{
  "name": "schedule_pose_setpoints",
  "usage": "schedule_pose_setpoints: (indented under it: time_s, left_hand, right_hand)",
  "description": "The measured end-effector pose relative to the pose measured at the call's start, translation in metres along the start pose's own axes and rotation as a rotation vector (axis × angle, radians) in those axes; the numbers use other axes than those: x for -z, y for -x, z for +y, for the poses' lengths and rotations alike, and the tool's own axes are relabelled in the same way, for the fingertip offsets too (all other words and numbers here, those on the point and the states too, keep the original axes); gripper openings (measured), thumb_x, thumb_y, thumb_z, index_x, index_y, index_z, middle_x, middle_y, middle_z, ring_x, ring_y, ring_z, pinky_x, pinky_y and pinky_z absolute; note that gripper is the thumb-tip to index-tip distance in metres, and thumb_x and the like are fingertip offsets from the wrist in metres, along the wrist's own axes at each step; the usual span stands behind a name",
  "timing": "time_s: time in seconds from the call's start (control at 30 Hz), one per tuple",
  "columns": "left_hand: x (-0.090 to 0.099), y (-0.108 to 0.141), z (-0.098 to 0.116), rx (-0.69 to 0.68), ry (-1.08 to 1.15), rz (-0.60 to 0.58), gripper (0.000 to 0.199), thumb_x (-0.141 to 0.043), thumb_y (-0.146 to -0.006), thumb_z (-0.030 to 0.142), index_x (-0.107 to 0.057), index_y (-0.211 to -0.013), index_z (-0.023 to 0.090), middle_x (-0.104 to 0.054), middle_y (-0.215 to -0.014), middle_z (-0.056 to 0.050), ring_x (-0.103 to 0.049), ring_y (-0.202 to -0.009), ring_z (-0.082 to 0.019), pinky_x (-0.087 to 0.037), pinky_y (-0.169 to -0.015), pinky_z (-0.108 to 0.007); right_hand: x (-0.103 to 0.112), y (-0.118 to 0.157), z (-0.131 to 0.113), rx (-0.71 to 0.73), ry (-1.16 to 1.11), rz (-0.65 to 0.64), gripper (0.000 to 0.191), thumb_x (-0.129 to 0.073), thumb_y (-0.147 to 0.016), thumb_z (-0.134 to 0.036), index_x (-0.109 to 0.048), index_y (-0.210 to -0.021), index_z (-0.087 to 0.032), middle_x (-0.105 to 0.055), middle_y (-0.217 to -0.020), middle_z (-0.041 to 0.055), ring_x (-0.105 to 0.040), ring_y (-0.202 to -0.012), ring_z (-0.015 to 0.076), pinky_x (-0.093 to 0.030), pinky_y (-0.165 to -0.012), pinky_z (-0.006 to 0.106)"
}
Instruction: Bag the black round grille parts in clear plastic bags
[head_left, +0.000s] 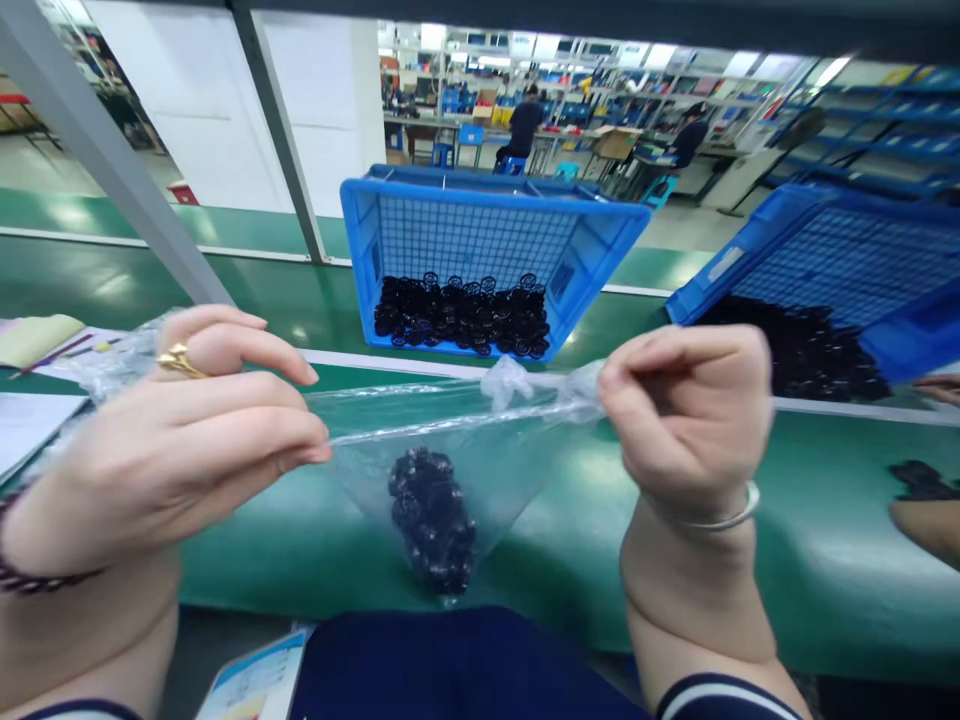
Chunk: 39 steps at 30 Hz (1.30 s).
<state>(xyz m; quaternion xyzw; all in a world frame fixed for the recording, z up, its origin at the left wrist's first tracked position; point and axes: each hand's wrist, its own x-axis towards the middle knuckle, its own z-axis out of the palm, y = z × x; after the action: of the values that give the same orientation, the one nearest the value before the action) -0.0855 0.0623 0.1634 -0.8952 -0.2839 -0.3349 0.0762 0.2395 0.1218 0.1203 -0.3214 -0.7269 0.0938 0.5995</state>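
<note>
A clear plastic bag (517, 470) hangs stretched between my two hands over the green table. Small black round parts (433, 520) lie bunched at its bottom. My left hand (202, 430) pinches the left end of the bag's upper edge between thumb and fingers. The opposite end of that edge is gathered in the closed fingers of my right hand (686, 410). A crumpled bit of the plastic (506, 382) sticks up near the right hand.
Behind the bag, a tilted blue crate (600, 250) holds black parts (461, 315). Another blue crate (795, 220) with black parts stands right, near another person's hand (941, 388). Papers (34, 430) and more clear plastic (124, 360) are at left.
</note>
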Motion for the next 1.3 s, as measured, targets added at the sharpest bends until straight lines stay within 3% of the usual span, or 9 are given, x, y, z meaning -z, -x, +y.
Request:
schedule_pose_setpoints:
  time_s: [0.13,0.23,0.37,0.5,0.73,0.9,1.07,1.2,1.3]
  left_hand:
    - [-0.051,0.042,-0.024,0.169,0.191,0.155,0.012,-0.066,-0.087,0.022,-0.070,-0.098,0.025,-0.069,-0.099,-0.004,-0.060,-0.107,-0.021,-0.043,-0.100,-0.043]
    - [-0.120,0.079,-0.032,0.437,0.633,0.566,0.078,-0.074,-0.069,0.062,-0.045,-0.138,0.038,-0.054,-0.137,-0.007,-0.053,-0.126,-0.029,-0.047,-0.102,-0.046]
    - [-0.208,0.099,-0.014,0.628,0.703,0.418,0.095,-0.075,-0.064,0.067,-0.039,-0.145,0.032,-0.054,-0.137,-0.014,-0.045,-0.134,-0.037,-0.038,-0.109,-0.056]
    - [-0.255,0.100,0.023,0.761,0.737,0.254,0.110,-0.080,-0.059,0.063,-0.032,-0.150,0.024,-0.042,-0.149,-0.018,-0.036,-0.140,-0.041,-0.031,-0.115,-0.056]
    - [-0.241,0.074,0.032,0.734,1.107,0.338,0.121,-0.074,-0.067,0.066,-0.001,-0.154,0.025,-0.041,-0.147,-0.020,-0.051,-0.128,-0.035,-0.046,-0.104,-0.047]
    - [-0.204,0.041,0.024,0.824,1.267,0.561,0.035,-0.067,-0.084,0.047,-0.067,-0.104,0.017,-0.063,-0.082,-0.004,-0.060,-0.070,-0.014,-0.052,-0.067,-0.024]
    - [-0.194,0.031,0.022,0.749,1.570,0.780,0.026,-0.064,-0.086,0.047,-0.070,-0.089,0.021,-0.066,-0.109,-0.006,-0.062,-0.103,-0.022,-0.053,-0.090,-0.035]
    - [-0.209,0.041,0.029,0.697,1.974,0.662,0.038,-0.045,-0.099,0.039,-0.059,-0.070,0.019,-0.052,-0.052,0.004,-0.060,-0.058,-0.010,-0.053,-0.077,-0.028]
    - [-0.226,0.058,0.032,0.633,1.796,0.500,0.048,-0.037,-0.101,0.042,-0.052,-0.063,0.017,-0.032,-0.041,0.007,-0.036,-0.038,-0.006,-0.043,-0.057,-0.019]
  right_hand:
    - [-0.010,0.043,0.035,-0.134,-0.246,-0.181,0.036,-0.066,-0.084,-0.051,-0.048,-0.106,-0.029,-0.055,-0.088,0.0013,-0.059,-0.080,0.0187,-0.051,-0.075,0.036]
    - [-0.024,0.087,0.065,-0.330,-0.485,-0.439,0.108,-0.064,-0.056,-0.086,-0.029,-0.138,-0.027,-0.050,-0.129,0.0152,-0.052,-0.121,0.0310,-0.043,-0.100,0.048]
    - [-0.070,0.141,0.081,-0.517,-0.583,-0.513,0.115,-0.075,-0.052,-0.078,-0.030,-0.144,-0.024,-0.049,-0.135,0.0165,-0.048,-0.127,0.0327,-0.033,-0.109,0.049]
    - [-0.126,0.169,0.067,-0.635,-0.636,-0.440,0.071,-0.069,-0.074,-0.065,-0.051,-0.130,-0.024,-0.062,-0.113,0.0103,-0.059,-0.106,0.0273,-0.042,-0.100,0.046]
    - [-0.122,0.141,0.053,-0.660,-0.851,-0.243,0.073,-0.072,-0.070,-0.067,-0.052,-0.126,-0.026,-0.062,-0.103,0.0056,-0.059,-0.090,0.0210,-0.048,-0.084,0.036]
    - [-0.103,0.107,0.038,-0.588,-0.841,-0.101,0.052,-0.059,-0.081,-0.067,-0.067,-0.103,-0.021,-0.053,-0.072,-0.0001,-0.045,-0.060,0.0133,-0.043,-0.061,0.028]
    - [-0.101,0.088,0.015,-0.748,-1.176,0.190,0.044,-0.061,-0.082,-0.065,-0.066,-0.074,-0.022,-0.060,-0.081,0.0028,-0.057,-0.080,0.0172,-0.050,-0.079,0.033]
    - [-0.104,0.097,0.015,-1.000,-1.529,0.206,0.046,-0.065,-0.086,-0.053,-0.046,-0.060,-0.020,-0.033,-0.048,-0.0088,-0.035,-0.044,0.0061,-0.046,-0.054,0.020]
    - [-0.112,0.119,0.028,-1.035,-1.483,0.133,0.049,-0.063,-0.087,-0.055,-0.040,-0.061,-0.019,-0.026,-0.046,-0.0118,-0.015,-0.038,0.0027,-0.025,-0.038,0.013]
